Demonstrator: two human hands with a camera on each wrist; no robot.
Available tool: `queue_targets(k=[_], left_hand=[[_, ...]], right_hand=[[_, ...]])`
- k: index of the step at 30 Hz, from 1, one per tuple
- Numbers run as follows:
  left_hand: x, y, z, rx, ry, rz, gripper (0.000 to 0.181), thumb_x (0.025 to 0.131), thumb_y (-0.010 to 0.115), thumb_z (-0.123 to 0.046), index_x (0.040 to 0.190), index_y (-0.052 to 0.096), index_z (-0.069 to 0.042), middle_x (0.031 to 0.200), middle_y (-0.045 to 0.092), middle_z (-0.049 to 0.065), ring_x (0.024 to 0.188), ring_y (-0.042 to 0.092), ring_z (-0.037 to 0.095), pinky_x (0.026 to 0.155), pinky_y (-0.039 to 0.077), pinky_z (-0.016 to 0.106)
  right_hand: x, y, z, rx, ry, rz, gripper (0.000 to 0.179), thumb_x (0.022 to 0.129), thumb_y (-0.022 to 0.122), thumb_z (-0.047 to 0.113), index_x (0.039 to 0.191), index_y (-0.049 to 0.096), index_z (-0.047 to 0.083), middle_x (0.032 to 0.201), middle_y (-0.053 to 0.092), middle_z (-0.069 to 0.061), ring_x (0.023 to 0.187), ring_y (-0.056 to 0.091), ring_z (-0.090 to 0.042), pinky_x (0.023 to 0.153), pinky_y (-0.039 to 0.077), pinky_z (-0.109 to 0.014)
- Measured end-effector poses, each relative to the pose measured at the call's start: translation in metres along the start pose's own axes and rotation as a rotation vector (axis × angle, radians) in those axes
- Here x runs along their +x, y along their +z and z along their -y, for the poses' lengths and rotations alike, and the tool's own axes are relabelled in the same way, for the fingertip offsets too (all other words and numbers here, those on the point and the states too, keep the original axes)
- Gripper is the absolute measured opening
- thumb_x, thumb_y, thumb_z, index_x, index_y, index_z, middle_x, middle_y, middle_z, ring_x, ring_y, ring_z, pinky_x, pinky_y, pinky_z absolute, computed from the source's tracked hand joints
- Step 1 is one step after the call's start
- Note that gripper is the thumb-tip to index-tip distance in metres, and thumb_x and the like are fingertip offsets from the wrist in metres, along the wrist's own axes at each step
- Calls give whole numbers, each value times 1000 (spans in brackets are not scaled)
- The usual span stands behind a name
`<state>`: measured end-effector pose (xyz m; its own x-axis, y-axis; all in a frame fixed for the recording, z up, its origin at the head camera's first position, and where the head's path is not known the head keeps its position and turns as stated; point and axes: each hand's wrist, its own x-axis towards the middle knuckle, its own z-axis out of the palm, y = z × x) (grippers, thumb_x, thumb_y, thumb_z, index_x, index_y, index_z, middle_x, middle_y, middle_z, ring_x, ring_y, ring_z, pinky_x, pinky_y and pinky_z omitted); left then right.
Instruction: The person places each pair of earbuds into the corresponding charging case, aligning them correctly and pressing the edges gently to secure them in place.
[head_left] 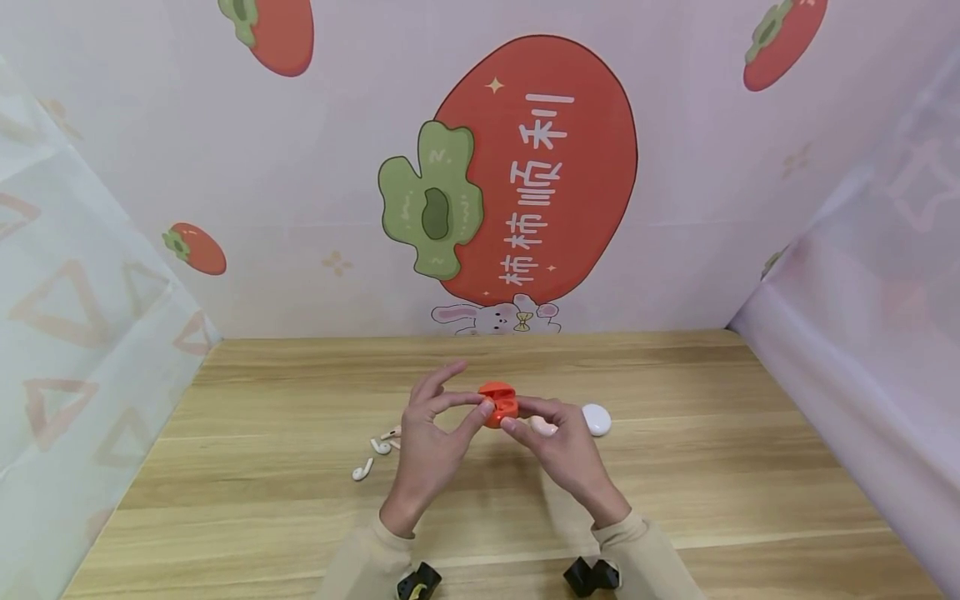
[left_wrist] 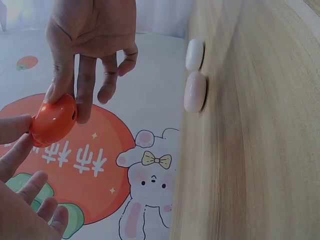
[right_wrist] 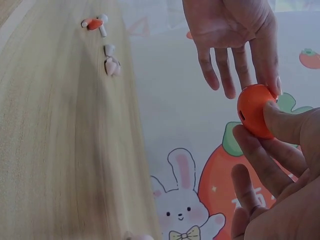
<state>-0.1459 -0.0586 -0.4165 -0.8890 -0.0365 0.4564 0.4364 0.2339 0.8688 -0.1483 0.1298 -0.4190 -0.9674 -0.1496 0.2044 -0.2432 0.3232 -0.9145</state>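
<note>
An orange earbud case is held above the table with its lid raised. My right hand grips the case from the right, thumb at the front and fingers behind. From the other side, the left hand pinches with thumb and index finger at the open left edge of the case. Whether an earbud sits between those fingertips is hidden. The left wrist view shows the rounded orange shell between both hands. A white earbud lies on the table beside the left hand.
Right of the hands lie a pale pink case and a white case. Another white earbud lies nearer the front left. An orange earbud and a pink earbud rest on the wooden table.
</note>
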Motion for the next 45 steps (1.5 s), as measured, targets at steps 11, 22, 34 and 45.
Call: queue_targets(k=[11, 22, 34, 45], left_hand=[[0, -3, -4, 61, -37, 36, 13, 88, 82, -25, 92, 82, -12, 139, 59, -1, 137, 42, 27, 103, 33, 69], [0, -4, -5, 96, -66, 44, 14, 87, 82, -25, 90, 82, -11, 134, 62, 1, 133, 47, 29, 103, 31, 69], [0, -6, -8, 145, -128, 56, 14, 87, 81, -26, 87, 82, -12, 134, 63, 3, 132, 47, 31, 102, 31, 70], [2, -12, -9, 159, -141, 70, 14, 86, 83, -27, 90, 81, -13, 133, 62, 4, 130, 49, 35, 102, 34, 67]], right_hand=[[0, -1, -1, 2, -10, -1, 26, 89, 81, 19, 114, 79, 13, 100, 75, 3, 107, 61, -21, 105, 33, -62], [0, -1, -1, -13, -6, 1, 26, 89, 81, 19, 114, 79, 13, 99, 74, 3, 106, 60, -21, 104, 34, -60], [-1, -1, 1, -2, 0, 10, 25, 89, 81, 18, 114, 79, 15, 99, 74, 6, 108, 61, -20, 105, 33, -62], [-1, -2, 2, -26, 28, 5, 27, 89, 81, 20, 116, 78, 16, 100, 74, 7, 106, 60, -19, 102, 34, -57]])
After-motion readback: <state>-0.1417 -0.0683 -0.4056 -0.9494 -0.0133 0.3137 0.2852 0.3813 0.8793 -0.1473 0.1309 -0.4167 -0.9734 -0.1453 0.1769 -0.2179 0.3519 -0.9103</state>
